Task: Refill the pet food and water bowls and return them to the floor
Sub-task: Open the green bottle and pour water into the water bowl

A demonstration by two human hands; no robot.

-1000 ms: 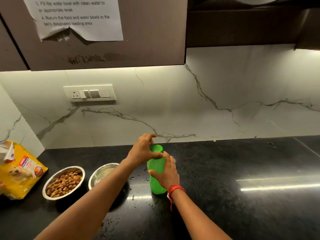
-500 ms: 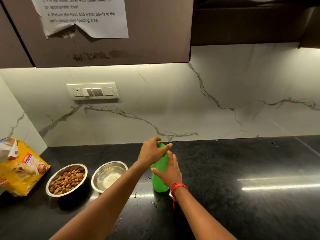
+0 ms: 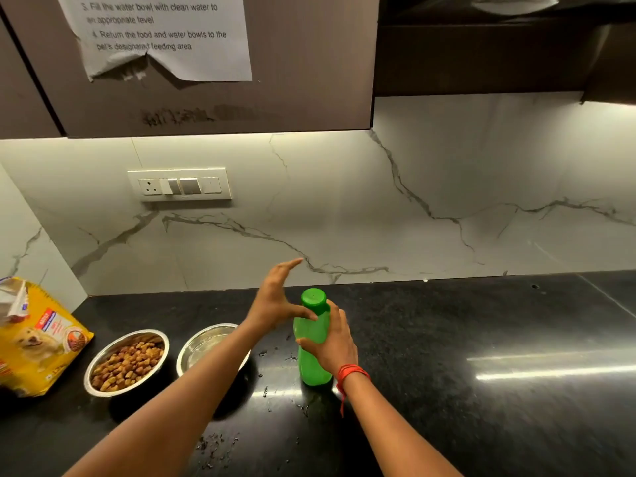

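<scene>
A green bottle (image 3: pixel 311 370) with its green cap on stands upright on the black counter (image 3: pixel 447 390). My right hand (image 3: pixel 332 346) grips its middle. My left hand (image 3: pixel 275 301) hovers just left of the cap, fingers spread, thumb touching the bottle's shoulder. To the left sit two steel bowls: one (image 3: pixel 99 363) filled with brown kibble, the other (image 3: pixel 192 346) holding clear water and partly hidden by my left forearm.
A yellow pet food bag (image 3: pixel 38 342) lies at the far left against the marble wall. Water drops and crumbs dot the counter near the bottle. A switch plate (image 3: pixel 179 184) is on the backsplash, and a cupboard with a paper note (image 3: pixel 161 36) hangs overhead.
My left hand has come off the bottle cap and opened, fingers spreading up and to the left. The right hand keeps its grip on the bottle.
</scene>
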